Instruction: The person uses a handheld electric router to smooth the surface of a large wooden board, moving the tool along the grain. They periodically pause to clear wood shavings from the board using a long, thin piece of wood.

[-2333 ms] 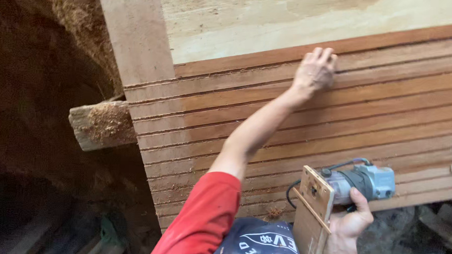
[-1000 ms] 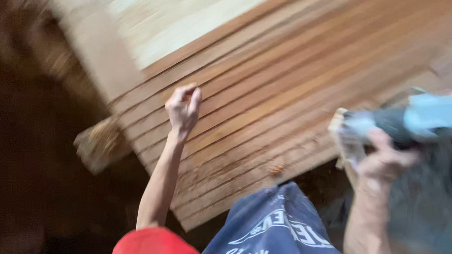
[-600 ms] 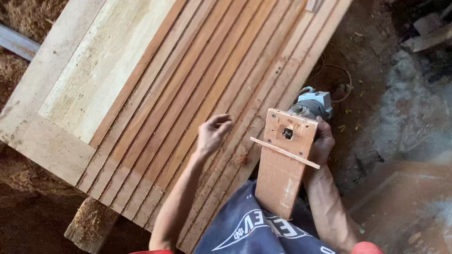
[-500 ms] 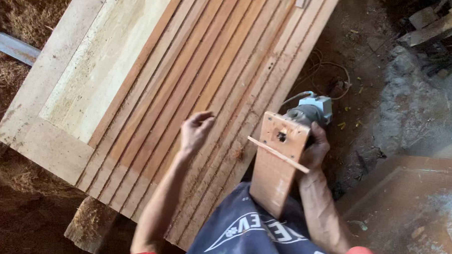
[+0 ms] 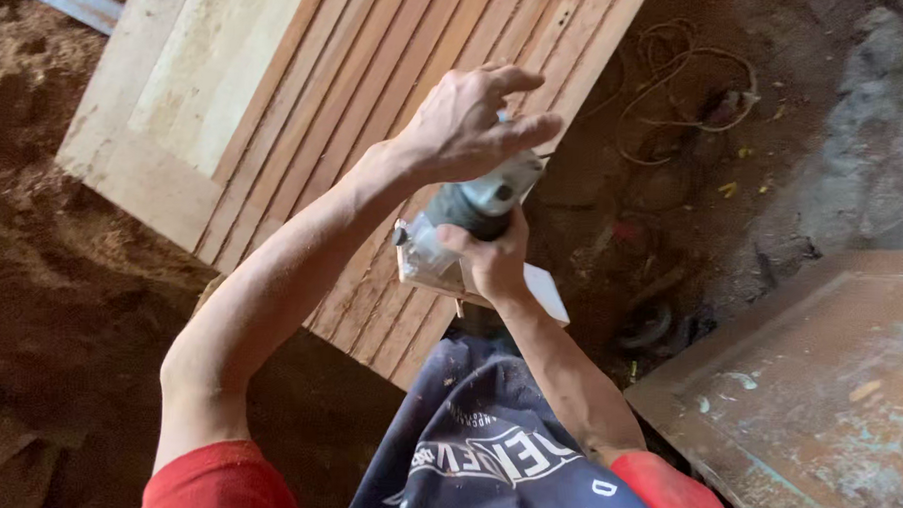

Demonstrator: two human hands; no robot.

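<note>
I have one power router (image 5: pixel 473 207) in hand, its grey body lying on a slant: the long axis runs from lower left to upper right, with the wooden base plate (image 5: pixel 433 273) at the lower-left end and the top of the motor toward the upper right. My right hand (image 5: pixel 491 260) wraps the body from below, its grip closed tight around the tool just behind the base plate. My left hand (image 5: pixel 466 119) sits over the upper end of the router, fingers half spread and loosely curled; I cannot tell whether that grip truly presses on the tool or only hovers just above it. So the router lies between my two hands, one under, one over. Beneath it is one slatted wooden panel (image 5: pixel 306 109), its grooved reddish strips running the same slant as the tool. One tangled cord (image 5: pixel 677 92) lies on the dirt floor (image 5: pixel 90 301) near the panel's far edge. A stained metal sheet (image 5: pixel 827 397) lies to my right.
</note>
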